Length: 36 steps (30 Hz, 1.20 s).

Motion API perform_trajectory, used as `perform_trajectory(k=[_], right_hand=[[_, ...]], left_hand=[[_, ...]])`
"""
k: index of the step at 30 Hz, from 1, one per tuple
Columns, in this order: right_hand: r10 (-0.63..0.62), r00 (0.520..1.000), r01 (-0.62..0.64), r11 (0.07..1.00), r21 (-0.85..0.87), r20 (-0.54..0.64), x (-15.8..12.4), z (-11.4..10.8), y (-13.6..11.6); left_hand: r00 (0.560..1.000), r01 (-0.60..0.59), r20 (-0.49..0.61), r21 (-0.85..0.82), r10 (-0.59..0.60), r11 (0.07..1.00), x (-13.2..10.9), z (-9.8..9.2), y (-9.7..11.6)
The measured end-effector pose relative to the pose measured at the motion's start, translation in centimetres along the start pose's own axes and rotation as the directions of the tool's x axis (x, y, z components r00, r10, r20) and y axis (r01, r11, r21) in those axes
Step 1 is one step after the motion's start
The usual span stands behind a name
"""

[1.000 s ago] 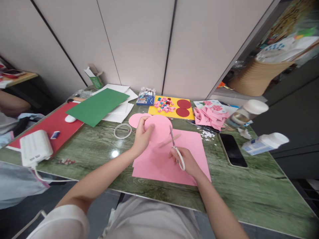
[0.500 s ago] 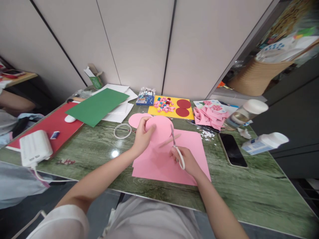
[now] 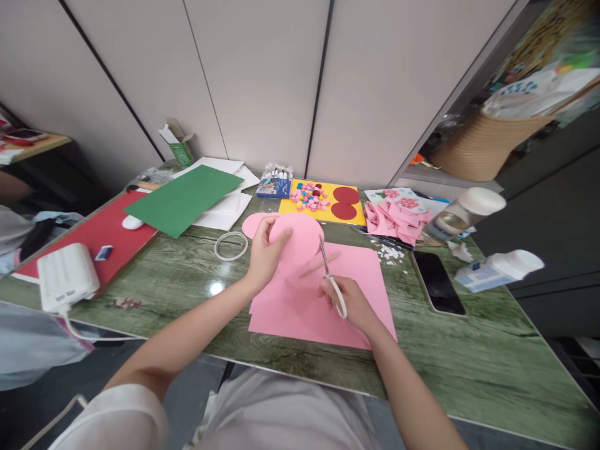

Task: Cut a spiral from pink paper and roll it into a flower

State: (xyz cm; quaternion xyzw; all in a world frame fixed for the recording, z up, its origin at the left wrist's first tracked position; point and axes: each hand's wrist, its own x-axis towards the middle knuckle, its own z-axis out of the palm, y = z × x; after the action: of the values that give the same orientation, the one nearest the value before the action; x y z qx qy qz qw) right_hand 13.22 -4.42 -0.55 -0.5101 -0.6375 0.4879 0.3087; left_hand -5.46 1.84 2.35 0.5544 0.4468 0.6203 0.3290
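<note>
My left hand (image 3: 264, 253) pinches the left edge of a round pink paper piece (image 3: 300, 240), thumb on top, and lifts it above a pink sheet (image 3: 356, 294) lying on the green table (image 3: 469, 350). My right hand (image 3: 349, 303) grips white-handled scissors (image 3: 330, 275) whose blades point up at the right edge of the round piece. A second pink circle (image 3: 253, 225) lies flat just behind my left hand. A thin pink strip (image 3: 321, 264) rests on the sheet beside the blades.
A white ring (image 3: 230, 245) lies left of my left hand. Green (image 3: 182, 199), red (image 3: 100, 234) and white sheets lie at the left, with a white power bank (image 3: 65, 275). A yellow sheet with small pieces (image 3: 319, 199), pink scraps (image 3: 396, 219), a phone (image 3: 437, 282) and bottles (image 3: 497, 269) lie behind and right.
The round pink piece has turned slightly in my left hand, its top edge now a little higher and further left. The scissors stay at its right edge.
</note>
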Motion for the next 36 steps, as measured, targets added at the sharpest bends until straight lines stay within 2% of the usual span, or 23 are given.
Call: perform_trajectory(k=[4,7,18,36], right_hand=[[-0.006,0.999,0.006,1.0,0.007,-0.039,0.04,-0.1,0.21],[-0.005,0.998,0.006,1.0,0.017,-0.058,0.1,-0.15,0.24],[0.008,0.998,-0.006,0.999,0.036,-0.066,0.18,0.06,-0.06],[0.013,1.0,-0.012,0.999,0.053,-0.018,-0.01,-0.12,0.04]], left_hand=[[0.993,0.079,0.095,-0.109,-0.068,0.991,-0.37,0.38,-0.47],[0.983,0.11,0.158,-0.085,-0.096,0.99,-0.63,0.47,-0.68],[0.974,0.073,0.214,0.008,-0.073,0.997,-0.89,0.22,-0.47],[0.979,0.007,0.201,0.059,-0.019,0.998,-0.19,-0.21,-0.19]])
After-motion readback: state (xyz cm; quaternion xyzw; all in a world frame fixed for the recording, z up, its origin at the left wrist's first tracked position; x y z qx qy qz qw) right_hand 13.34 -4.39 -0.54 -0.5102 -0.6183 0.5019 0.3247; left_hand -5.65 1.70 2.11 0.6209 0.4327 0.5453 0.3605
